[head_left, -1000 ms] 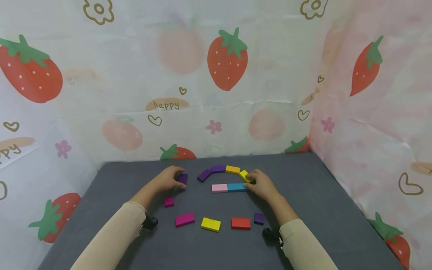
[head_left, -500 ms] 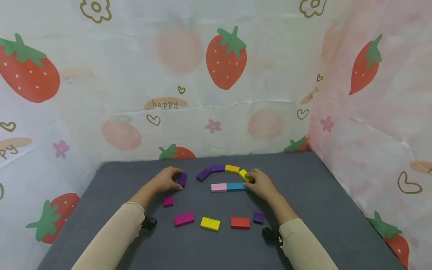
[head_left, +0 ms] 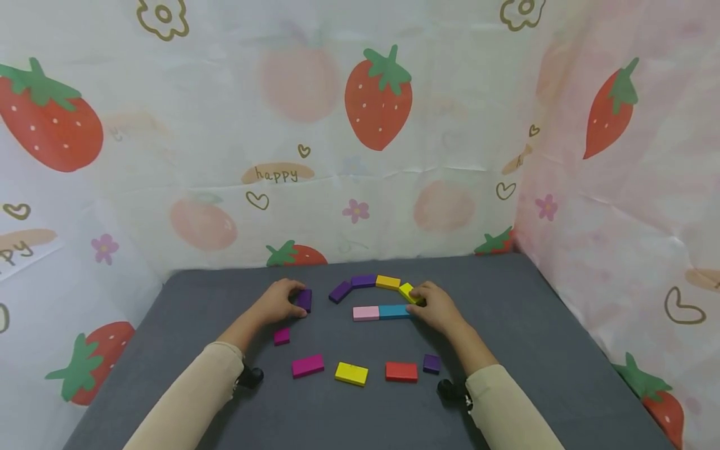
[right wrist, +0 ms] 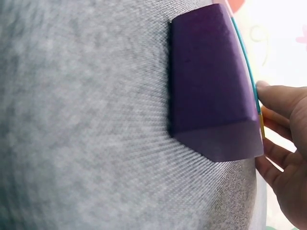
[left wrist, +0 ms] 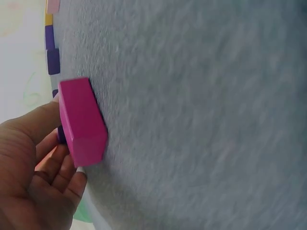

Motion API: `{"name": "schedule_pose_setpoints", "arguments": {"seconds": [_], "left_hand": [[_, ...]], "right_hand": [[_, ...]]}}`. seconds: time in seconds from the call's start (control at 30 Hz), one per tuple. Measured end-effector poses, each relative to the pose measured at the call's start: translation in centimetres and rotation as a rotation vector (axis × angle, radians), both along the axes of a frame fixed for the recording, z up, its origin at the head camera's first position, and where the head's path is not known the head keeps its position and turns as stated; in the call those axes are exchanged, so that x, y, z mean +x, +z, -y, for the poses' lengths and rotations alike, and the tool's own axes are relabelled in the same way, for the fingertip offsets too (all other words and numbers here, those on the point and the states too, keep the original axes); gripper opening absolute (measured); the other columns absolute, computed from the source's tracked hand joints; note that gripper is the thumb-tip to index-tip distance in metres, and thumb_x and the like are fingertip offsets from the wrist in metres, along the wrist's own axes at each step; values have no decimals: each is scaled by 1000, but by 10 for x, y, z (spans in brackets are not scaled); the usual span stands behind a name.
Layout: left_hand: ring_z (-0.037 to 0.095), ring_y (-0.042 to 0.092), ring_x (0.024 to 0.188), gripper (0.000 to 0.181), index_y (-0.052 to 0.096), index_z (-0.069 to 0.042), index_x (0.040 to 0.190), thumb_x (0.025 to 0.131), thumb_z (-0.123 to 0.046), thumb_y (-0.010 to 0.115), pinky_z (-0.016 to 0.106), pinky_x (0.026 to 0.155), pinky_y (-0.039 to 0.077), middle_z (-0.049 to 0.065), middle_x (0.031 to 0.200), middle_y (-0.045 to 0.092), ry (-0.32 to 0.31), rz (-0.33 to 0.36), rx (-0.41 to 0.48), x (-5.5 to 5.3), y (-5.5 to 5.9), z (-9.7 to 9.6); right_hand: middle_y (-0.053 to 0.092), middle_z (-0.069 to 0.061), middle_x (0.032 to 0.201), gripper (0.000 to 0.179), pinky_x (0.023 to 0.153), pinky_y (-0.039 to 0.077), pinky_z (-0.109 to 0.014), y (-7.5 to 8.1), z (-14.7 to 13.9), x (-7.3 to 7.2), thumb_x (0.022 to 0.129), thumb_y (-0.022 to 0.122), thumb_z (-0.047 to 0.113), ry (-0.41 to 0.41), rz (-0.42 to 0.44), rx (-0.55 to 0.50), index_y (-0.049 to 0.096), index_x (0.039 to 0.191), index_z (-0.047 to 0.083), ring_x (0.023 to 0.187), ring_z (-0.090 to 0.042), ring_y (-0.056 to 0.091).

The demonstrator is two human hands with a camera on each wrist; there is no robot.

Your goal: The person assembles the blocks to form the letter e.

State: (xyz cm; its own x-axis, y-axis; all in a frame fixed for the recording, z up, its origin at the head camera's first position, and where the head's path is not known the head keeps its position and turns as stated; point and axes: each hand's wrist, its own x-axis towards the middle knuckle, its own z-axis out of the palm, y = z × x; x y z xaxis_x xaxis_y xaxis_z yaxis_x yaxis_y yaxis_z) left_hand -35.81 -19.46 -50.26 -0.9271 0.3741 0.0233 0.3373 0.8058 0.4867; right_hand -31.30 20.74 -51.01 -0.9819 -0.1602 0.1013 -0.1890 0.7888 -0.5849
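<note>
Pinching a purple block [head_left: 305, 300] in the left grip [head_left: 277, 301], with thumb at its near end and fingers at its far end; resting on the grey counter [head_left: 360, 415] or held just above, hard to tell which. Pinching a yellow block [head_left: 406, 290] in the right grip [head_left: 441, 308], with fingers along its far side and thumb close by the end of a blue block [head_left: 394, 312]. Running leftward from there in a touching curve: an orange block [head_left: 388, 282], a second purple block [head_left: 363, 281], a third purple block [head_left: 340, 292], then a gap before the left grip. Laid end to end inside the curve: a pink block [head_left: 365, 314] and the blue one. Scattered nearer: a small magenta block [head_left: 282, 336], a longer magenta block [head_left: 307, 366], a second yellow block [head_left: 351, 374], a red block [head_left: 402, 372] and a short purple block [head_left: 431, 364]. Counted by colour: four purple, two yellow, two magenta, one each of orange, pink, blue and red.
</note>
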Motion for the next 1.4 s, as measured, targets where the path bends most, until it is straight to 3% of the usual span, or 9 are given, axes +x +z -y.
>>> {"name": "schedule_pose_setpoints", "arguments": {"seconds": [0.3, 0.63, 0.87, 1.4], "left_hand": [[37, 57, 122, 67, 62, -2, 137, 81, -28, 88, 55, 104, 46, 20, 133, 62, 61, -4, 24, 14, 0, -6], [33, 60, 119, 66, 63, -5, 137, 81, -28, 89, 52, 103, 47, 16, 129, 65, 28, -28, 13, 22, 10, -17], [31, 60, 118, 66, 62, -8, 138, 81, -26, 89, 51, 101, 48, 14, 130, 64, 27, 0, 29, 31, 15, -26], [29, 60, 120, 63, 65, -11, 136, 80, -25, 89, 50, 104, 48, 10, 133, 64, 32, 52, 34, 35, 12, -44]], "right_hand": [[62, -10, 127, 43, 102, 50, -50, -3, 0, -2, 93, 77, 24, 2, -1, 7, 68, 130, 4, 118, -31, 60], [61, -11, 127, 43, 102, 50, -50, 1, -1, -2, 94, 77, 24, 10, -4, 14, 68, 130, 4, 118, -32, 60], [61, -11, 128, 42, 101, 50, -51, 0, -1, 0, 94, 77, 24, 14, -10, 9, 68, 130, 4, 118, -32, 60], [61, -11, 129, 44, 101, 50, -50, -3, -1, -2, 94, 76, 25, 14, -4, 25, 67, 132, 4, 119, -32, 60]]}}
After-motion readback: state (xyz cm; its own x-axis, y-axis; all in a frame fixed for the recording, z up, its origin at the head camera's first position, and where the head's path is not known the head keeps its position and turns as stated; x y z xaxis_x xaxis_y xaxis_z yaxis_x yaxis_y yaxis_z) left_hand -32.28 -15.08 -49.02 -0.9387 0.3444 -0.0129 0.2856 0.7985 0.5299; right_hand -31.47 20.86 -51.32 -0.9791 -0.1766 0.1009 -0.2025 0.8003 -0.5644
